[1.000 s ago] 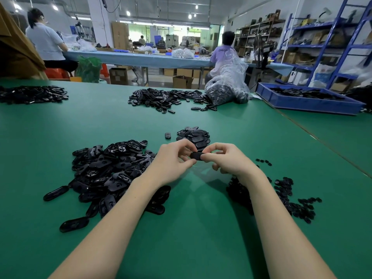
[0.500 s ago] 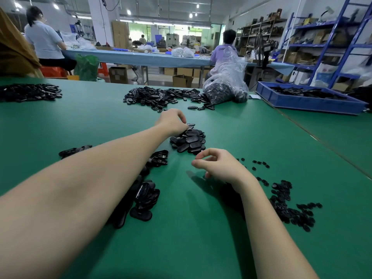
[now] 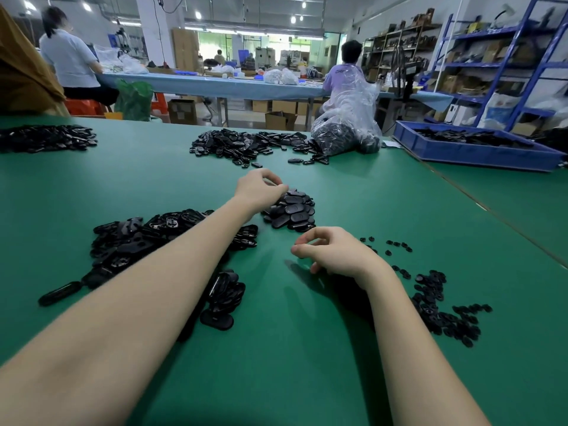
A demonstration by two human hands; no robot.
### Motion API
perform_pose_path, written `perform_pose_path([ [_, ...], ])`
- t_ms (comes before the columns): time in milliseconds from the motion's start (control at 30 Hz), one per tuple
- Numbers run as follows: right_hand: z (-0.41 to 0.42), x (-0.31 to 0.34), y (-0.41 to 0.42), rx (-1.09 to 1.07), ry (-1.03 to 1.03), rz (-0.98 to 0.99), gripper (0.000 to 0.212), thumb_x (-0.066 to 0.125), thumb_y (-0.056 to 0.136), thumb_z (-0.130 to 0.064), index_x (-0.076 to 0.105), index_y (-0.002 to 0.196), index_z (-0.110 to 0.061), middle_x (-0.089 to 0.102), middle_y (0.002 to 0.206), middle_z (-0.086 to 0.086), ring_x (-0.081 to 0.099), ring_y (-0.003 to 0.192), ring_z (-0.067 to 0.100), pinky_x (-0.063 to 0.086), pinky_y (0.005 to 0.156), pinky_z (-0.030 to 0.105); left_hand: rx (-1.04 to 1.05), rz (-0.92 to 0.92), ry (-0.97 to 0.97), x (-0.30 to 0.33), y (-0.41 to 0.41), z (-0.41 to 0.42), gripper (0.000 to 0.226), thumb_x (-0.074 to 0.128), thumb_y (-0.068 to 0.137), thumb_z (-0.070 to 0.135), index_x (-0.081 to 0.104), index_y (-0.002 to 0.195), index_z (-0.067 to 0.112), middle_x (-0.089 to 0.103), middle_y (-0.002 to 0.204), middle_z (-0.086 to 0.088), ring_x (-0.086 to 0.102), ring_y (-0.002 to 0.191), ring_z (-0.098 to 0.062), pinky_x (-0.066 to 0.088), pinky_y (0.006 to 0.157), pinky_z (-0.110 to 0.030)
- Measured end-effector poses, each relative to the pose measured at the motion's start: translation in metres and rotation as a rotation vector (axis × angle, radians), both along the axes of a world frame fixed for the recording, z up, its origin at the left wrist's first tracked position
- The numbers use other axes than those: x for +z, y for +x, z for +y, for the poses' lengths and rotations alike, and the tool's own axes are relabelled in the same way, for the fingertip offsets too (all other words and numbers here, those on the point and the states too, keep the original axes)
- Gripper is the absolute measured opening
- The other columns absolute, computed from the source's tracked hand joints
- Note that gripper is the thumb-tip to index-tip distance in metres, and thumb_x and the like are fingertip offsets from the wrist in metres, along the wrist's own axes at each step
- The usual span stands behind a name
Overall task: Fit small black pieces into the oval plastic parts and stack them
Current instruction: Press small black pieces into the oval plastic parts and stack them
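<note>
Since a second earlier, the left hand (image 3: 256, 188) had left the right hand (image 3: 333, 253) and stretched toward twelve o'clock, curled fingertips touching the stack of oval parts (image 3: 292, 209); whether it pinched one is unclear. Loosely curled and empty, the right hand hovered at the stack's five o'clock, small black pieces (image 3: 436, 305) at its four.

A workshop lit by ceiling lamps (image 3: 198, 15); a green tabletop (image 3: 307, 348) in front, a long blue bench (image 3: 215, 84) behind with cardboard boxes (image 3: 279, 119) beneath, blue metal shelving (image 3: 504, 63) at right, a white pillar (image 3: 153, 32) at back
</note>
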State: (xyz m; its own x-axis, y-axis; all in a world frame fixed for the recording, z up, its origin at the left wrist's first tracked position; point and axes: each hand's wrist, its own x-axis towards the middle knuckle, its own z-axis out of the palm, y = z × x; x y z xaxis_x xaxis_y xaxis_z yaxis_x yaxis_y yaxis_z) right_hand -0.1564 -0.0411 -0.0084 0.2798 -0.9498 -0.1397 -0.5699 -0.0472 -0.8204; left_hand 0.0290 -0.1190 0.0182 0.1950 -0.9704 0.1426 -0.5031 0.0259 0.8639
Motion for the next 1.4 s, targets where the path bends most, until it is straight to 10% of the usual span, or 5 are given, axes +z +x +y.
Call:
perform_pose_path([
  [267,0.0,0.003,0.004,0.027,-0.02,0.096,0.016,0.072,0.091,-0.039,0.07,0.099,-0.026,0.074,0.104,-0.007,0.069,0.062,0.006,0.04,0.06,0.023,-0.101,0.025,-0.068,-0.005,0.037,0.076,0.014,0.06,0.095,0.026,0.073,0.089,0.028,0.076,0.085,0.011,0.067,0.074,-0.008,0.053,0.068,-0.028],
  [600,-0.001,-0.001,0.005,0.008,-0.047,0.113,0.014,0.073,0.089,-0.037,0.072,0.096,-0.026,0.075,0.093,-0.012,0.067,0.059,0.004,0.044,0.062,0.022,-0.12,-0.866,0.034,-0.03,0.027,0.08,0.034,0.053,0.096,0.03,0.065,0.128,0.032,0.065,0.13,0.002,0.048,0.127,-0.025,0.036,0.107,-0.042],
  [1067,0.0,0.0,0.005,0.011,-0.032,0.112,0.014,0.072,0.09,-0.038,0.072,0.099,-0.027,0.074,0.095,-0.014,0.067,0.061,0.003,0.044,0.062,0.021,0.036,-0.586,0.02,-0.027,0.033,0.087,0.028,0.057,0.08,0.001,0.075,0.091,0.019,0.065,0.102,-0.001,0.053,0.082,-0.02,0.047,0.077,-0.029],
  [1400,0.001,0.001,0.006,0.008,-0.033,0.119,0.012,0.071,0.091,-0.034,0.072,0.098,-0.025,0.074,0.093,-0.013,0.066,0.06,0.004,0.043,0.06,0.02,0.083,-0.722,-0.098,-0.027,0.024,0.089,0.025,0.058,0.081,0.009,0.067,0.096,0.027,0.063,0.1,0.004,0.051,0.107,-0.023,0.037,0.09,-0.033],
])
